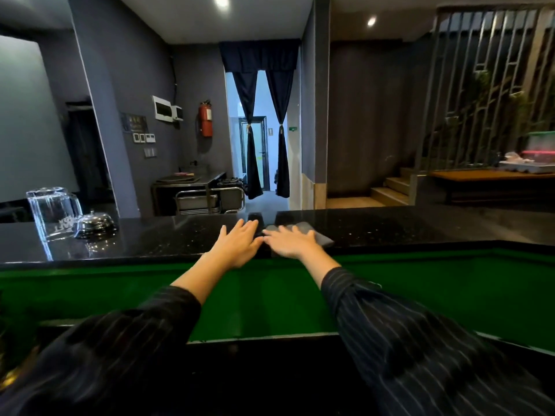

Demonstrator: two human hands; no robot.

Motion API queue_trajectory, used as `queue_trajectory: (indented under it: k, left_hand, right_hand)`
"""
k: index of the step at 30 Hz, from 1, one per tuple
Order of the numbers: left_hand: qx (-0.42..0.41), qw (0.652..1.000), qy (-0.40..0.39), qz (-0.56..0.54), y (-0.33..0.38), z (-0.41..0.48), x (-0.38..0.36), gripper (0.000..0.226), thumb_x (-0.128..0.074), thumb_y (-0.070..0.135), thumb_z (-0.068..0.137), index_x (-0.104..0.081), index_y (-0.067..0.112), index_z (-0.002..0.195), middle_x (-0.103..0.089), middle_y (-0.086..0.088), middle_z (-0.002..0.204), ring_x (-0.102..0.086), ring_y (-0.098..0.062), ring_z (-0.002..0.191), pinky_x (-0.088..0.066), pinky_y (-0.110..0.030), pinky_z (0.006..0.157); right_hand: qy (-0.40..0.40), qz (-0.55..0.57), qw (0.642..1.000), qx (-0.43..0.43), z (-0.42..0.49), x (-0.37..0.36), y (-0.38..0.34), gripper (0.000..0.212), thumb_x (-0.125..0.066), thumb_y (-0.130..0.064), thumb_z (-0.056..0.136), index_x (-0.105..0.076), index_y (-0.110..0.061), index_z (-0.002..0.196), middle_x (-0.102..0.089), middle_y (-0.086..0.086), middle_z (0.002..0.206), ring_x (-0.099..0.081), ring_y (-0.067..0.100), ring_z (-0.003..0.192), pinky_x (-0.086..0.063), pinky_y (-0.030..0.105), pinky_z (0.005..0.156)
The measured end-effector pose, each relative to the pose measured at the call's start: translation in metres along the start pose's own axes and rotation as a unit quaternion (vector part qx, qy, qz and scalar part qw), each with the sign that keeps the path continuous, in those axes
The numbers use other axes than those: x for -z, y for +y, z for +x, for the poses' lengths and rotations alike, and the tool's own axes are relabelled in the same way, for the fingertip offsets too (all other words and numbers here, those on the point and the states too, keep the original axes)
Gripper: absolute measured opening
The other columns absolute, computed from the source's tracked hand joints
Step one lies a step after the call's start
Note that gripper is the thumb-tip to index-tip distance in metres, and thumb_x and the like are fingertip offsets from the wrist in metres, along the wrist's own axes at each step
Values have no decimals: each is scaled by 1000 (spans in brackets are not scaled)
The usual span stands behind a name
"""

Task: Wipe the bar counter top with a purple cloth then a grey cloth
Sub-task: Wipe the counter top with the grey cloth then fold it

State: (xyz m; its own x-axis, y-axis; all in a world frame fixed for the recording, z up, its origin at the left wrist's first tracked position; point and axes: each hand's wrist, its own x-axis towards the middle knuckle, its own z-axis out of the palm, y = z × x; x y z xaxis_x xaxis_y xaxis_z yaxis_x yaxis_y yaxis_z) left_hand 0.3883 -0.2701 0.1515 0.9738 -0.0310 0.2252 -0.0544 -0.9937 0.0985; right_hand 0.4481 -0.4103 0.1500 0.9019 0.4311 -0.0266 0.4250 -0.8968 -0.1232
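Both hands lie flat, fingers spread. The right hand (289,242) presses the folded grey cloth (312,235) onto the glossy black stone bar counter top (390,229); the left hand (238,244) rests bare just beside it. Far left stand upturned clear glass mugs (52,213).

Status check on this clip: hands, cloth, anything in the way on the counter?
Right hand flat on grey cloth, left hand flat on black counter beside it. No purple cloth visible. Upturned glass pitcher and call bell far left.
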Motion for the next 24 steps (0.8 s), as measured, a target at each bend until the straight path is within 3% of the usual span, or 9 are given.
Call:
queue_trajectory:
  k: [4,8,12,17,24]
  left_hand:
    - [41,998,-38,11,7,17,-17,56,-19,45,99,-15,22,151,-16,-1,159,-10,-22,147,-8,-59,114]
    - [47,999,-22,3,3,20,-25,50,-21,47,99,-26,33,146,-26,2,156,-24,-20,144,-18,-57,113]
    - [48,997,-39,35,0,26,-28,49,-19,45,100,-20,35,148,-22,-1,157,-22,-23,144,-20,-56,114]
    - [56,996,-54,50,2,28,-26,49,-19,46,99,-17,36,147,-20,-1,157,-20,-26,144,-21,-56,113]
    - [96,994,-53,-23,10,25,-17,48,-29,54,95,-35,38,140,-29,6,154,-29,-22,141,-22,-52,114]
  right_hand:
    - [-10,12,999,44,-18,2,36,52,-14,-51,99,-12,-45,151,-7,-7,163,-5,25,151,-1,62,116]
    - [-5,47,998,-41,-21,18,133,50,-13,-56,99,-14,-49,149,-5,-11,163,-3,24,151,3,59,118]
    - [-30,40,993,-108,-7,27,194,53,-10,-61,97,-10,-49,149,1,-8,164,2,28,151,8,62,115]
    - [-32,15,988,-147,28,29,181,60,-11,-66,94,-9,-47,150,2,1,164,3,36,149,5,67,113]
    - [-47,7,999,21,42,17,107,61,-16,-71,91,-11,-52,148,0,0,164,2,38,149,5,70,111]
